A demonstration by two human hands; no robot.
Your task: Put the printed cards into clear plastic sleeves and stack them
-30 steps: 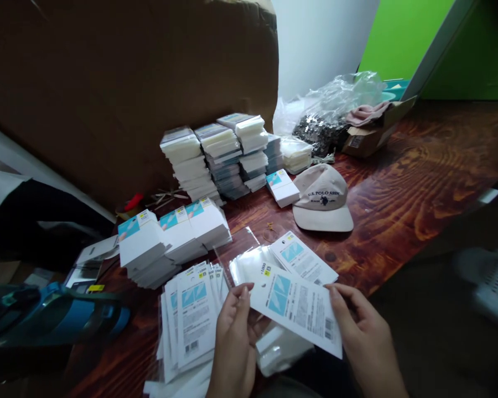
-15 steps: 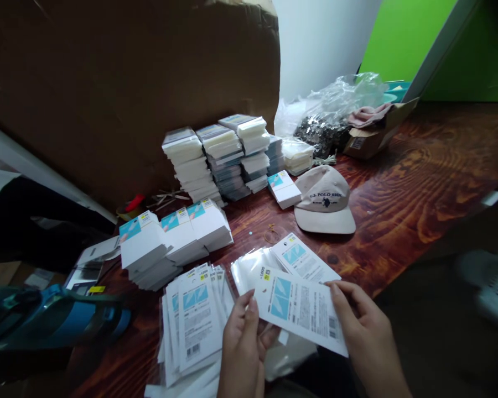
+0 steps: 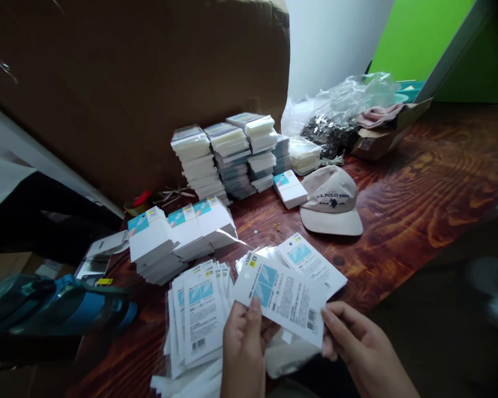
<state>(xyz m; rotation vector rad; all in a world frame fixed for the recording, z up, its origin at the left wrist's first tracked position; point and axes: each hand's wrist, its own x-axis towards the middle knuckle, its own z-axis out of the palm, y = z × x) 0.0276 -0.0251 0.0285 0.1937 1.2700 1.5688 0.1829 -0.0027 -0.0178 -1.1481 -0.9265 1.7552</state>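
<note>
A printed white card [image 3: 292,301] with a blue picture panel and a barcode is tilted in front of me. My left hand [image 3: 245,345] is closed on its left end, thumb on the printed face. At the lower right corner, my right hand [image 3: 359,342] pinches the card between thumb and fingers. Shiny clear plastic shows behind the card; whether a hand also grips it I cannot tell. Just beyond lies another similar card [image 3: 315,268]. To the left of my left hand is an overlapping pile of cards in clear sleeves [image 3: 203,326].
White card stacks [image 3: 149,243] stand at the left, with taller stacks [image 3: 195,166] behind. A small card stack [image 3: 289,190] touches a beige cap [image 3: 330,202]. Farther back are clear plastic bags [image 3: 348,99] and an open carton [image 3: 379,141]. A blue bottle [image 3: 78,309] is at left.
The held card has shifted left relative to my hands, over my left thumb area. My right hand has moved from its upper right edge to its lower right corner. The view has swung slightly left.
</note>
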